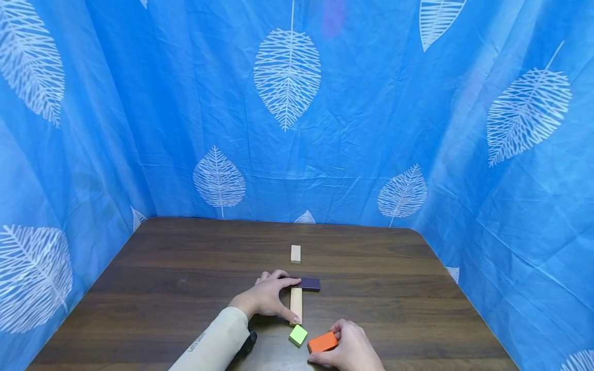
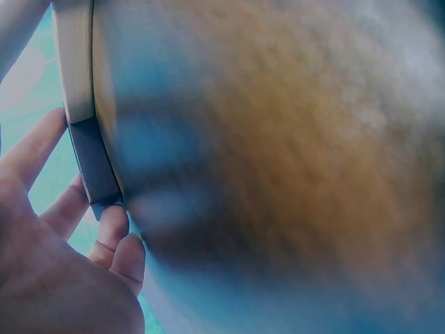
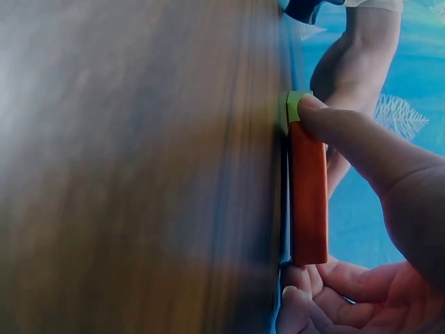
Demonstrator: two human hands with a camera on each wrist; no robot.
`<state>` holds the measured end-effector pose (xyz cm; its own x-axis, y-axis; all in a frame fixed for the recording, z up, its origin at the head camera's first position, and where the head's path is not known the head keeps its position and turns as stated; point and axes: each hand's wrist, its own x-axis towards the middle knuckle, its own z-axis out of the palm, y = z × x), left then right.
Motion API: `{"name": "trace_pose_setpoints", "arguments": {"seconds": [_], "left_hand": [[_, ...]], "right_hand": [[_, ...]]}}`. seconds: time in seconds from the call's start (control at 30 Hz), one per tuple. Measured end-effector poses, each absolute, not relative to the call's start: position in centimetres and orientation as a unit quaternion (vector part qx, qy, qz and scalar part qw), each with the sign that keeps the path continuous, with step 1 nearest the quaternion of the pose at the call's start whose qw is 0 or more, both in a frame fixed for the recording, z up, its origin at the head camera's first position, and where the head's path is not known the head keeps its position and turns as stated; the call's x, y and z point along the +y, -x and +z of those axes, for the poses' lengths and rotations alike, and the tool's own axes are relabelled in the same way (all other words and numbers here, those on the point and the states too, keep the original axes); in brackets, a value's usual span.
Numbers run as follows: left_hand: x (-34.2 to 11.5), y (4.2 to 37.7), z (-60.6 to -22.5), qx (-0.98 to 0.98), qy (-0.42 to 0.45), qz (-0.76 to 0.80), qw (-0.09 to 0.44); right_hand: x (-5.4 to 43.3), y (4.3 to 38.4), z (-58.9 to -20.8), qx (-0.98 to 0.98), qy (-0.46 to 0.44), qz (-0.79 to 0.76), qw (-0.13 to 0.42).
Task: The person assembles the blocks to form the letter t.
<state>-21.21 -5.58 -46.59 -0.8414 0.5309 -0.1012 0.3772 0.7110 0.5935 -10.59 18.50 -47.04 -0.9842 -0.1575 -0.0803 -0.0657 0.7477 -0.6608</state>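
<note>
The right hand (image 1: 353, 346) pinches the orange block (image 1: 323, 341) between its thumb at one end and its fingers at the other. Whether the block rests on the table (image 1: 394, 288) or sits slightly above it, I cannot tell. The left hand (image 1: 266, 299) is spread wide: its thumb is at the near end of the plank (image 1: 296, 305), its index finger reaches the dark block (image 1: 310, 284), and in the left wrist view other fingertips lie by that block's end.

The plank points away from the person, its far end right up against the dark block, which lies crosswise. Just beyond the plank's near end is the green block (image 1: 298, 335), set at an angle, with the orange block near it on the right. Farther off, apart from the rest, lies the small pale block (image 1: 295, 254). A light sleeve (image 1: 218, 335) covers the left forearm. Behind the table hangs a blue curtain (image 1: 334, 144) with white leaves.
</note>
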Motion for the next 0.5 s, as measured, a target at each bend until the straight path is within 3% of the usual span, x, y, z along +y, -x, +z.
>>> {"name": "trace_pose_setpoints", "arguments": {"seconds": [0.5], "left_hand": [[-5.5, 21.1, -46.9, 0.918, -0.238, 0.287, 0.134]], "right_hand": [[17.3, 10.6, -47.2, 0.943, 0.046, -0.325, 0.055]]}}
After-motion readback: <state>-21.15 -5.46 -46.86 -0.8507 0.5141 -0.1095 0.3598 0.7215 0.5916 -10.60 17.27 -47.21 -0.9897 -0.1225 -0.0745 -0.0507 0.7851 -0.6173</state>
